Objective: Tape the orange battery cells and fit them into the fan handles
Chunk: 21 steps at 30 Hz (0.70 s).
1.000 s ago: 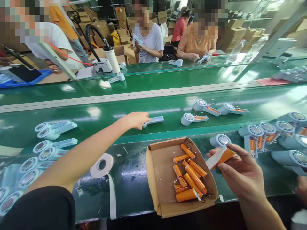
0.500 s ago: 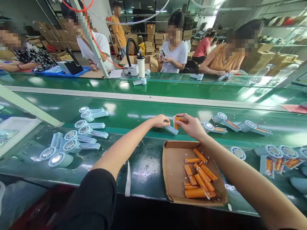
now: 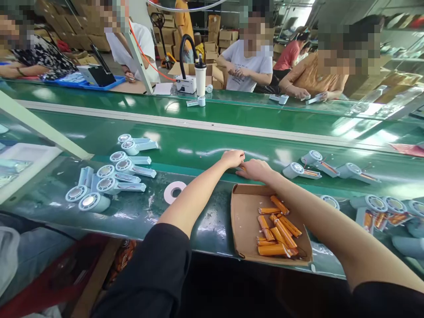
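Note:
My left hand (image 3: 233,158) is closed, its fingertips meeting those of my right hand over the green belt. It is at a light-blue handheld fan body, mostly hidden by both hands. My right hand (image 3: 255,170) curls over the fan's handle (image 3: 242,174), with a sliver of an orange battery (image 3: 243,166) showing at its fingers. Just below stands a shallow cardboard box (image 3: 245,221) with several orange wired batteries (image 3: 283,232). A roll of white tape (image 3: 170,193) lies left of the box, near my left forearm.
Several light-blue fan bodies (image 3: 124,170) lie at the left. More, with batteries in their handles (image 3: 372,210), lie at the right. A slanted metal post (image 3: 46,128) stands at the left. Co-workers (image 3: 247,62) sit across the belt, beside a white tumbler (image 3: 200,79).
My hands have come together, and the battery in my right hand has gone down onto the fan handle, now mostly covered. The view has shifted, showing the tape roll.

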{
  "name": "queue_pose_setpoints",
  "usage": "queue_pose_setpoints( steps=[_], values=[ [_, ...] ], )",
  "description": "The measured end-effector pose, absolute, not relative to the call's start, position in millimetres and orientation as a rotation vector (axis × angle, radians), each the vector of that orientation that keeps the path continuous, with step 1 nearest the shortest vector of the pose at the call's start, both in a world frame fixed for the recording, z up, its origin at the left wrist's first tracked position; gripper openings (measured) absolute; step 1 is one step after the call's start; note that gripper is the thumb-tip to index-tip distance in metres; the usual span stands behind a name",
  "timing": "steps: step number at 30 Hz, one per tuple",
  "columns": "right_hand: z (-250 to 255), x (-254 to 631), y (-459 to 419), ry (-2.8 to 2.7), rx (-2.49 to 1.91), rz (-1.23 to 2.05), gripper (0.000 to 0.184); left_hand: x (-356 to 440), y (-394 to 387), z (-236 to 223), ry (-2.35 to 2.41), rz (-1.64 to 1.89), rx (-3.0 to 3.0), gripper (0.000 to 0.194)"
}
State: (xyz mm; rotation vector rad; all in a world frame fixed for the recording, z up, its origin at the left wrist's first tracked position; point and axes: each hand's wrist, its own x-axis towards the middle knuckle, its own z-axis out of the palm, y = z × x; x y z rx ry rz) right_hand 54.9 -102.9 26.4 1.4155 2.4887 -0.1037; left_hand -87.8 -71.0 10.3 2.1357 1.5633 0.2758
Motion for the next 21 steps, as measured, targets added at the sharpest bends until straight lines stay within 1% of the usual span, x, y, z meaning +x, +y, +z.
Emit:
queue_pose_setpoints(
  steps=[3, 4, 6, 7, 8, 10, 12, 14, 17, 19, 21],
  values=[
    [34, 57, -93, 2.506, 1.381, -0.135, 0.041, -87, -82, 24, 1.623, 0.337, 2.111, 0.032],
    [38, 61, -91, 2.522, 1.380, -0.138, 0.039, -95, -91, 30, 1.649, 0.379, 2.108, 0.034],
    [45, 76, -94, 2.615, 1.449, -0.152, 0.038, -127, -124, 39, 1.671, 0.480, 2.136, 0.041],
    [48, 85, -99, 2.696, 1.508, -0.185, 0.038, -151, -146, 41, 1.660, 0.547, 2.181, 0.040],
    [50, 94, -107, 2.793, 1.573, -0.248, 0.038, -179, -173, 42, 1.608, 0.557, 2.233, 0.034],
    [53, 109, -132, 2.983, 1.662, -0.476, 0.037, -241, -229, 37, 1.566, 0.439, 2.258, 0.031],
    [55, 114, -164, 3.083, 1.645, -0.756, 0.035, -296, -279, 26, 1.650, 0.291, 2.251, 0.029],
    [58, 107, -196, 3.078, 1.586, -1.008, 0.033, -332, -312, 12, 1.696, 0.247, 2.314, 0.034],
    [62, 78, -233, 2.913, 1.468, -1.375, 0.035, -334, -329, -1, 1.738, 0.390, 2.482, 0.028],
    [65, 55, -250, 2.720, 1.367, -1.638, 0.048, -309, -331, 2, 1.711, 0.556, 2.579, 0.021],
    [68, 37, -263, 2.500, 1.230, -1.857, 0.061, -277, -334, 12, 1.627, 0.684, 2.635, 0.019]
  ],
)
